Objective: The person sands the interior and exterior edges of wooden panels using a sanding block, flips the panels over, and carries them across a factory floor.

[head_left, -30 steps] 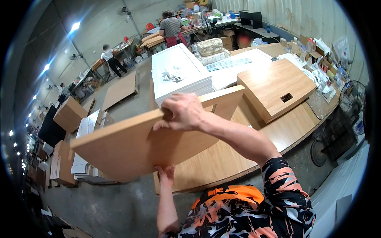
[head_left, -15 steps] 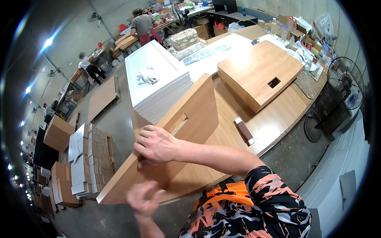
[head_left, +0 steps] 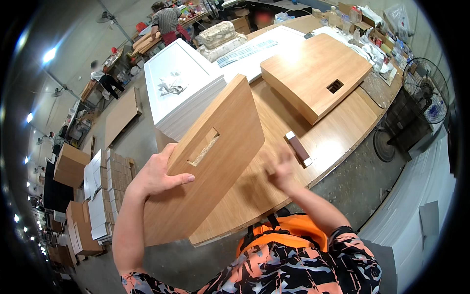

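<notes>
My left hand (head_left: 160, 172) grips the edge of a thick wood-grain panel (head_left: 223, 152), thumb lying across its face and fingers behind the edge. The panel stands tilted on edge at the table's left side, its broad face toward the right. A rectangular slot (head_left: 203, 147) with a rough particleboard inside is cut into that face. My right hand (head_left: 280, 171), blurred by motion, hovers over the table with its fingers apart and nothing visible in them. Just beyond it lies a small dark brown block (head_left: 297, 149) with white ends.
Another wood-grain panel (head_left: 313, 73) with a dark square cutout lies flat on the wooden table (head_left: 338, 142). White panels (head_left: 178, 73) are stacked at the far left, with crumpled plastic on top. A fan (head_left: 425, 93) stands right, cartons (head_left: 81, 228) stand left, and two people work farther back.
My right hand has let go of the panel's edge and moved right, toward the brown block. My left hand has risen and taken hold of the panel, whose face now turns more toward view.
</notes>
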The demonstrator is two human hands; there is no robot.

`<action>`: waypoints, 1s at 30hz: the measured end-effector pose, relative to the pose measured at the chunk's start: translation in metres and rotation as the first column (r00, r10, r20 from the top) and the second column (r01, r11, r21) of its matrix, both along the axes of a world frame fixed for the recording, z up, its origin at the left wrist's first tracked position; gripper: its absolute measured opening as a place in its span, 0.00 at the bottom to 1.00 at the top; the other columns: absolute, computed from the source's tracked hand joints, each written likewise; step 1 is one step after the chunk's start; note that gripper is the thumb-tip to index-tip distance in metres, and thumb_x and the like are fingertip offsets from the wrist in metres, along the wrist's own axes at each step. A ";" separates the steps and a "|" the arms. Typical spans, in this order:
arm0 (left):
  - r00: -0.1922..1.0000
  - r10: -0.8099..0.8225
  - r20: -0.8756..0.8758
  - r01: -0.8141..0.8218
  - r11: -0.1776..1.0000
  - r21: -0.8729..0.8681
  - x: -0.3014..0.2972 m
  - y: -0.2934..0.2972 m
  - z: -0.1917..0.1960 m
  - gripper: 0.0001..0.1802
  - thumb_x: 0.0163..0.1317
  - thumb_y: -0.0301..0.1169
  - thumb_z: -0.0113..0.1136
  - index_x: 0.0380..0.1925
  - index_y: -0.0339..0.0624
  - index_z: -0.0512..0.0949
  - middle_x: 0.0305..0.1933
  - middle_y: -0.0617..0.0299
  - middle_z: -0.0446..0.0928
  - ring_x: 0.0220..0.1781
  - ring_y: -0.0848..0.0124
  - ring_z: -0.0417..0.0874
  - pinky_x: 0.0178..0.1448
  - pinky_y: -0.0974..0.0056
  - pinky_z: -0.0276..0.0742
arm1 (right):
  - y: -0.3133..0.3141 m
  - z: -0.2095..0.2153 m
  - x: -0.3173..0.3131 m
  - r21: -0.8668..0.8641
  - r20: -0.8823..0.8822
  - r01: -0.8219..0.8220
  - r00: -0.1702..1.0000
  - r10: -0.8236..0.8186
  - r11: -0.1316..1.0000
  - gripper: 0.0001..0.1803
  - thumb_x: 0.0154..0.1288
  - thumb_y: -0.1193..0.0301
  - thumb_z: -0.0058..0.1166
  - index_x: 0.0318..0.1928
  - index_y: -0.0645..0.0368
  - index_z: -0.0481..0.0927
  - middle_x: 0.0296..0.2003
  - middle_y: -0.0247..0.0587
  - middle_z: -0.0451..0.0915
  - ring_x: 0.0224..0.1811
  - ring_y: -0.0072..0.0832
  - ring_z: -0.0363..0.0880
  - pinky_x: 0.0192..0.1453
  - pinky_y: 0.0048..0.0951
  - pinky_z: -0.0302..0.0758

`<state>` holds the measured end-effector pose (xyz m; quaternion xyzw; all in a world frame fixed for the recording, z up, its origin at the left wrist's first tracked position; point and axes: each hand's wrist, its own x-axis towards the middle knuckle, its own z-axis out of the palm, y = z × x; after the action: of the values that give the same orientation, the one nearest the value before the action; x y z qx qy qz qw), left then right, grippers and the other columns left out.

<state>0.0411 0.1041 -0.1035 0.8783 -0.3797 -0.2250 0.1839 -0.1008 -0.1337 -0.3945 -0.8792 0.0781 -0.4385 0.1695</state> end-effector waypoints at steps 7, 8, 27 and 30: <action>0.998 -0.043 0.041 0.035 0.982 0.186 0.009 -0.013 0.010 0.42 0.49 0.45 0.73 0.56 0.29 0.66 0.44 0.36 0.81 0.49 0.50 0.84 0.56 0.56 0.77 | -0.109 -0.074 -0.066 0.099 -0.760 0.371 0.627 -0.171 0.923 0.42 0.53 0.56 0.67 0.65 0.57 0.63 0.63 0.61 0.61 0.62 0.56 0.61 0.65 0.54 0.64; 0.999 -0.036 0.031 0.032 0.990 0.135 0.010 -0.012 0.007 0.41 0.49 0.45 0.73 0.55 0.29 0.67 0.43 0.36 0.82 0.48 0.50 0.84 0.55 0.56 0.77 | -0.112 -0.075 -0.065 0.119 -0.773 0.362 0.619 -0.143 0.924 0.43 0.53 0.56 0.67 0.66 0.57 0.63 0.61 0.60 0.63 0.62 0.55 0.62 0.65 0.54 0.64; 0.995 0.045 -0.084 -0.047 0.999 -0.014 0.009 -0.012 -0.013 0.41 0.47 0.47 0.71 0.57 0.33 0.71 0.47 0.39 0.81 0.51 0.51 0.83 0.57 0.56 0.75 | -0.018 0.103 -0.036 0.143 -0.044 -0.294 0.952 0.302 0.945 0.32 0.56 0.77 0.60 0.64 0.56 0.71 0.47 0.59 0.74 0.43 0.50 0.79 0.43 0.41 0.81; 0.994 0.064 -0.086 -0.068 0.997 -0.038 0.010 -0.007 -0.013 0.39 0.47 0.46 0.71 0.55 0.33 0.71 0.47 0.44 0.81 0.49 0.57 0.82 0.56 0.58 0.75 | 0.000 0.140 -0.033 0.051 -0.084 -0.377 0.921 0.380 0.925 0.31 0.55 0.78 0.62 0.62 0.55 0.73 0.46 0.55 0.74 0.38 0.44 0.81 0.38 0.38 0.82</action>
<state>0.0516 0.0970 -0.1161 0.8761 -0.3467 -0.2482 0.2250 -0.1342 -0.1337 -0.2541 -0.8939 -0.0780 -0.3552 0.2621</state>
